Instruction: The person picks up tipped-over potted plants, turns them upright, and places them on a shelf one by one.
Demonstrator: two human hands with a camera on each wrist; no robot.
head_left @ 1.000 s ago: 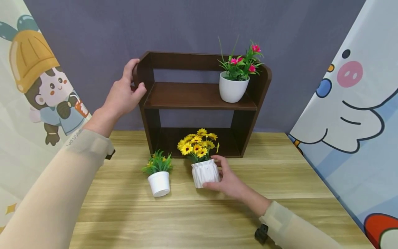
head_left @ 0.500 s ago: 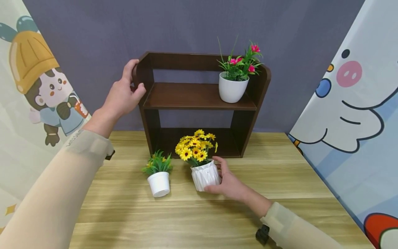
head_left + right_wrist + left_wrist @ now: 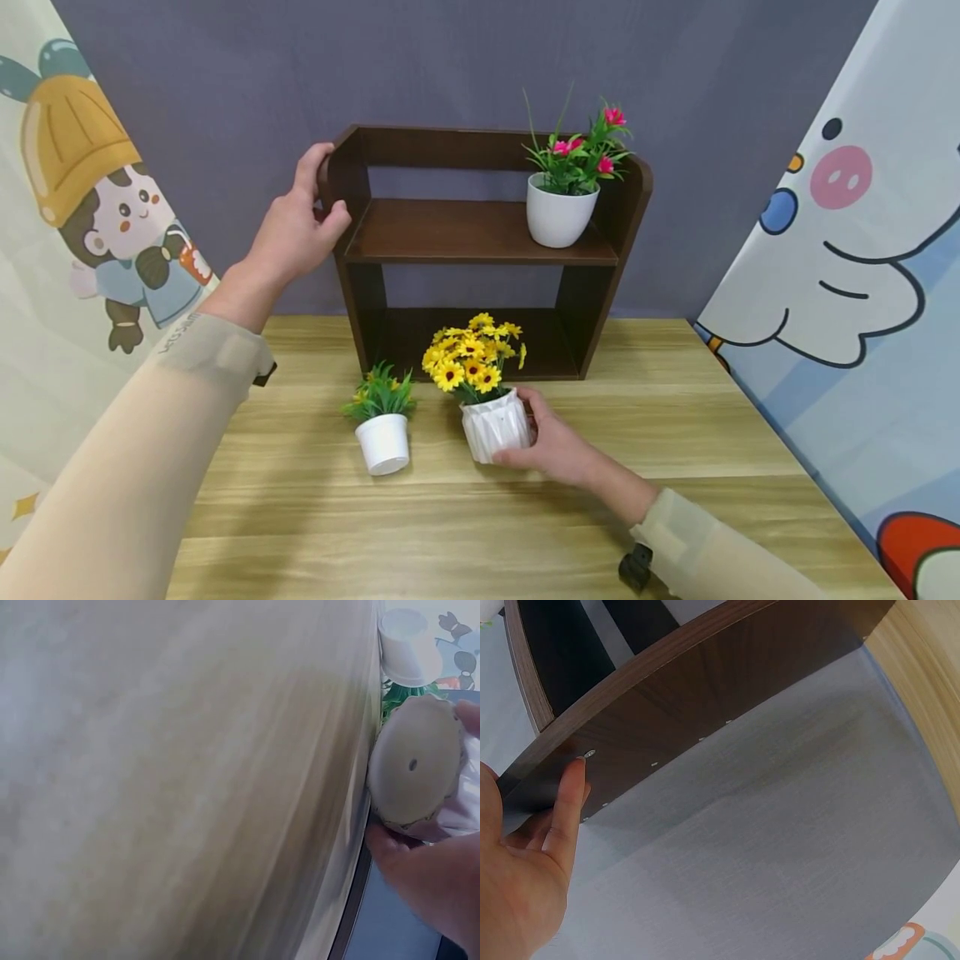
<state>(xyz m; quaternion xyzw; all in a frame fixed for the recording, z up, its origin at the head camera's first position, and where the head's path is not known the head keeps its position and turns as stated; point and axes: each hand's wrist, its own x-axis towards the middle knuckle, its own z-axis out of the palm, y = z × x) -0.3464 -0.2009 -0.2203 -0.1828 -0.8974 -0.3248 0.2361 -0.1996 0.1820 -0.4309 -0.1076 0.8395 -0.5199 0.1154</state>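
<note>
My left hand grips the upper left side of a dark brown two-tier shelf. In the left wrist view, its fingers lie along the outer face of the side panel. In front of the shelf, my right hand holds a pleated white flowerpot from its right side, thumb low and fingers partly hidden behind. Yellow artificial flowers fill this pot, which leans left. Its round underside with a small hole faces the right wrist camera.
A smaller white pot with green leaves stands on the wooden table, left of the held one. On the shelf's upper board, at the right, sits a white pot with pink flowers. Behind hangs a grey cloth; printed cartoon panels flank both sides.
The yellow-flowered pot has shifted slightly toward me and tipped a little, its flowers moving left. My right fingers have slid slightly lower on its rim. My left hand stays on the shelf.
</note>
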